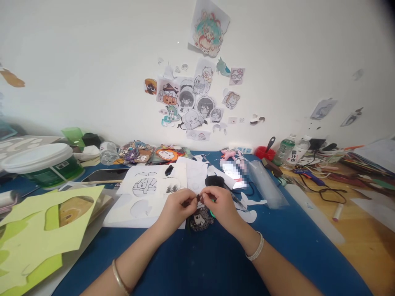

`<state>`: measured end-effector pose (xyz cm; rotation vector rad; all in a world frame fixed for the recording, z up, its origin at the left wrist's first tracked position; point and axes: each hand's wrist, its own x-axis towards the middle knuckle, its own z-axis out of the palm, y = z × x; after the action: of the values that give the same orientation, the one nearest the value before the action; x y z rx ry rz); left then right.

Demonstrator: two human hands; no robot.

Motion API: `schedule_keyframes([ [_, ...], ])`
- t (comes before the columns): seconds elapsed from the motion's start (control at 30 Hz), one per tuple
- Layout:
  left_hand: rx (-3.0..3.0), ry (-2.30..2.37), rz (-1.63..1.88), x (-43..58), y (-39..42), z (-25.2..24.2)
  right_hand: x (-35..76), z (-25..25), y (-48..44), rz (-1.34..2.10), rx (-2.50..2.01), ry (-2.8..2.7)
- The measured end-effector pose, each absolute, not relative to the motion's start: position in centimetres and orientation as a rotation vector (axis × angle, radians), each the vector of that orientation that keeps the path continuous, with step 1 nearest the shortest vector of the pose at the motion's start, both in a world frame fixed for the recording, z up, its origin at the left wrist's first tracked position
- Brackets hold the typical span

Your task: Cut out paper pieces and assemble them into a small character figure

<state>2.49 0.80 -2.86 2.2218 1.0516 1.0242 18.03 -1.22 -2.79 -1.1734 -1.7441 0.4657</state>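
Note:
My left hand (182, 202) and my right hand (218, 202) meet over the middle of the desk, fingertips nearly touching. Both are closed in a pinch on a small dark piece (199, 197), too small to name and partly hidden by the fingers. Just below them a round character-face piece (201, 220), grey and black with a pale face, lies on the blue mat (197, 259). A bit of green shows beside my right hand. Behind the hands sits a black object (215, 181) of unclear kind. White sheets with line drawings (143, 184) lie to the left of my left hand.
Yellow cut-out sheets (77, 238) and a green tub with a white lid (40, 158) stand left. A phone with a lit screen (233, 174), clear plastic film (268, 185), bottles (285, 150) and a red bowl (264, 153) are right. Colourful character cut-outs (137, 152) lie along the wall.

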Motion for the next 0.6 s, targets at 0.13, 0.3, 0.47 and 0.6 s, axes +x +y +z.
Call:
schedule_keyframes([
  [0.13,2.211,1.021,1.03,2.5,0.9,-3.0,18.2,-2.7,-1.3,0.446,-1.184,-1.733],
  [0.3,2.159,0.994,1.013,2.5,0.9,-2.9,18.3,-2.5,-1.3,0.392,-1.185,-1.734],
  [0.47,2.094,1.002,0.983,2.5,0.8,-2.9,18.0,-3.1,-1.3,0.331,-1.175,-1.723],
  [0.6,2.059,1.023,0.99,2.6,1.0,-3.4,17.4,-4.0,-1.5,0.112,-1.138,-1.806],
])
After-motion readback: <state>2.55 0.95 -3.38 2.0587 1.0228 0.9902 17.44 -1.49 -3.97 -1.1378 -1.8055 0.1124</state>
